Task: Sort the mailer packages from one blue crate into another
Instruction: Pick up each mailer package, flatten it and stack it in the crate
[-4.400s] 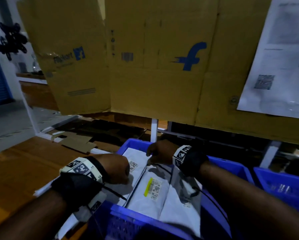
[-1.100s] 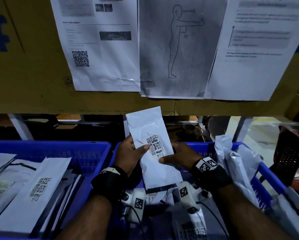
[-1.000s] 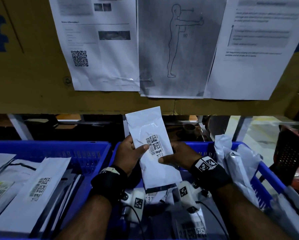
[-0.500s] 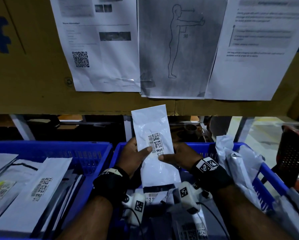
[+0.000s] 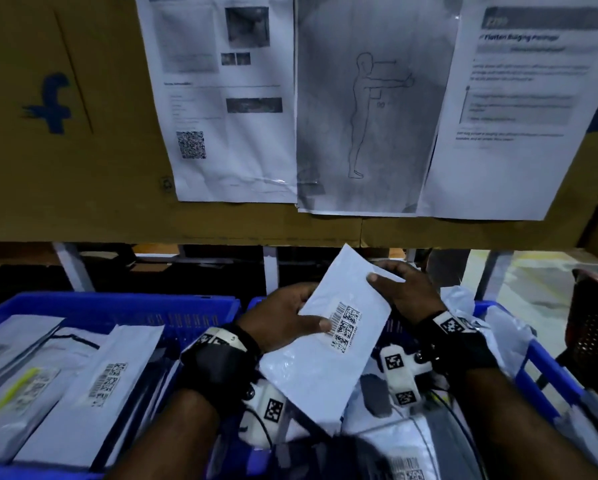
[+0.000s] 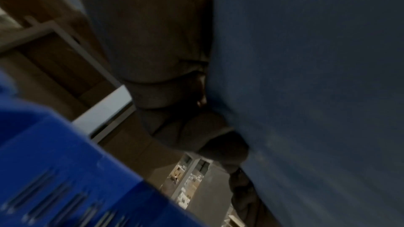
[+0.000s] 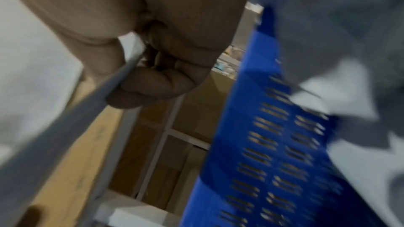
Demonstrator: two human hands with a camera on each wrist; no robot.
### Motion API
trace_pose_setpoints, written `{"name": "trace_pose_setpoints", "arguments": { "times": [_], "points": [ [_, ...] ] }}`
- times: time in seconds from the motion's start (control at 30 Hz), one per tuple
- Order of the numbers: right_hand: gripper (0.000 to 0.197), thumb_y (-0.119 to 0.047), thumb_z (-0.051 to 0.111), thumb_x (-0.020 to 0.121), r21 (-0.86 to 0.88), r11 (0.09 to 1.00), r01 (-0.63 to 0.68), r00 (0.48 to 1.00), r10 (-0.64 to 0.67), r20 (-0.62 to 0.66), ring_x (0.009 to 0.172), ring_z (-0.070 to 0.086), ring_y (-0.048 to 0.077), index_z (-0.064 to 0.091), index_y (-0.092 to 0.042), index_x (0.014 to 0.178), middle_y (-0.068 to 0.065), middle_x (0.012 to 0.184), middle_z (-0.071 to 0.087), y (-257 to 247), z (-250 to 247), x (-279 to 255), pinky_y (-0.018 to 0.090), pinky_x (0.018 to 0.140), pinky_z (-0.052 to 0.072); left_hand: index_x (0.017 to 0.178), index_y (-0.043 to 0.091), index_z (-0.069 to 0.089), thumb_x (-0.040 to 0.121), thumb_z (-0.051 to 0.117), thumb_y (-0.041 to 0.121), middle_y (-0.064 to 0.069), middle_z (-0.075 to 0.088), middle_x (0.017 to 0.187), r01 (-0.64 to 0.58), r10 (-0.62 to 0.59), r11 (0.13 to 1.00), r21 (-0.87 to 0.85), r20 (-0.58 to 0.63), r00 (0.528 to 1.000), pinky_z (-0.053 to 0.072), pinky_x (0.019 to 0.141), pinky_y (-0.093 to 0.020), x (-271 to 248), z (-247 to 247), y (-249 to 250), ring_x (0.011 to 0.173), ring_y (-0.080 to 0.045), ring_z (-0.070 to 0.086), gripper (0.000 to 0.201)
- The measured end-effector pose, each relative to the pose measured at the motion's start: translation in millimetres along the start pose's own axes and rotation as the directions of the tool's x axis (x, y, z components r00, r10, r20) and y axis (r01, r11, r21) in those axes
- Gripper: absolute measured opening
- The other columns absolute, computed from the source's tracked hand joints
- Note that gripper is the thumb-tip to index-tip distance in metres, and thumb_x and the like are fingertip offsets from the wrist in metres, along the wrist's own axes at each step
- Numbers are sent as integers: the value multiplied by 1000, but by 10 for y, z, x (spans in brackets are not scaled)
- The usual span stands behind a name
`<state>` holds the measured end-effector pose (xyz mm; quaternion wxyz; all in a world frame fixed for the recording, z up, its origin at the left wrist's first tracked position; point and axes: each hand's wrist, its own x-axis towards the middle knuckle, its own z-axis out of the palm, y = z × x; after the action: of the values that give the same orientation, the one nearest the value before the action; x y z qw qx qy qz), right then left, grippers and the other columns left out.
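Observation:
A white mailer (image 5: 335, 344) with a barcode label is held tilted over the right blue crate (image 5: 546, 372). My left hand (image 5: 283, 322) grips its left edge, thumb lying by the label. My right hand (image 5: 401, 292) pinches its upper right corner. The left wrist view shows the mailer's dark back (image 6: 317, 92) with my left hand's fingers (image 6: 196, 127) curled behind it. In the right wrist view my right hand's fingers (image 7: 157, 82) pinch the mailer's edge (image 7: 65, 127). The left blue crate (image 5: 117, 306) holds several flat white mailers (image 5: 93, 393).
More crumpled mailers (image 5: 477, 306) lie in the right crate. A cardboard wall (image 5: 65, 168) with printed paper sheets (image 5: 370, 105) hangs right above the crates. A white shelf frame (image 5: 269, 268) stands behind them. A dark red basket (image 5: 595, 327) is at far right.
The mailer has tipped from upright to leaning right and come lower. My right hand moved up to its top corner; my left thumb stays by the label. The head view moved closer.

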<state>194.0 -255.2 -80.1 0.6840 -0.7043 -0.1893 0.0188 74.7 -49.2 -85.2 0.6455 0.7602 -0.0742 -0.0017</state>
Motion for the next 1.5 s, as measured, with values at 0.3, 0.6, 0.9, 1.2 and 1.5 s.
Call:
{"name": "trace_pose_setpoints", "arguments": {
  "times": [0.3, 0.6, 0.9, 1.2, 1.5],
  "points": [
    [15, -23, 78, 82, -103, 993, 55, 997, -49, 58, 57, 60, 16, 66, -15, 79, 9, 73, 67, -574, 552, 122, 27, 53, 48, 116, 17, 54, 81, 72, 17, -23, 70, 107, 23, 14, 991, 131, -275, 961, 52, 83, -59, -912, -572, 479, 96, -44, 67, 40],
    [21, -13, 71, 88, -291, 911, 292, 897, -156, 414, 47, 50, -4, 63, -16, 68, -5, 61, 60, -776, 2018, 28, 16, 51, 41, 91, 26, 50, 85, 73, 29, -4, 57, 70, 207, 103, 897, 392, -638, 763, 39, 57, -30, -2222, -1307, 329, 60, -14, 51, 24],
    [15, -1, 64, 87, -480, 712, 513, 726, -61, 685, 79, 51, 18, 54, -10, 81, -2, 76, 53, -1039, 3617, -22, 24, 72, 33, 84, 29, 72, 91, 60, 0, 3, 70, 96, 428, -65, 791, 438, -634, 770, 58, 70, -38, -3279, -2387, 188, 86, -13, 63, 32],
    [28, 5, 51, 89, -631, 696, 344, 708, 249, 661, 94, 63, 25, 72, -13, 97, 11, 105, 66, -619, 4748, -48, 33, 82, 52, 114, 22, 69, 90, 60, 2, 4, 66, 112, 586, -248, 493, 643, -542, 803, 45, 78, -13, -3529, -3122, -66, 102, -14, 63, 33],
    [29, 8, 52, 84, -716, 689, 112, 796, 369, 480, 52, 46, 21, 60, -4, 58, 10, 62, 50, -163, 5183, -40, 15, 42, 41, 121, 22, 68, 89, 62, 6, -1, 71, 113, 572, -386, 364, 735, -440, 811, 42, 73, -14, -3401, -3332, -238, 104, -14, 65, 37]
  ]
}}
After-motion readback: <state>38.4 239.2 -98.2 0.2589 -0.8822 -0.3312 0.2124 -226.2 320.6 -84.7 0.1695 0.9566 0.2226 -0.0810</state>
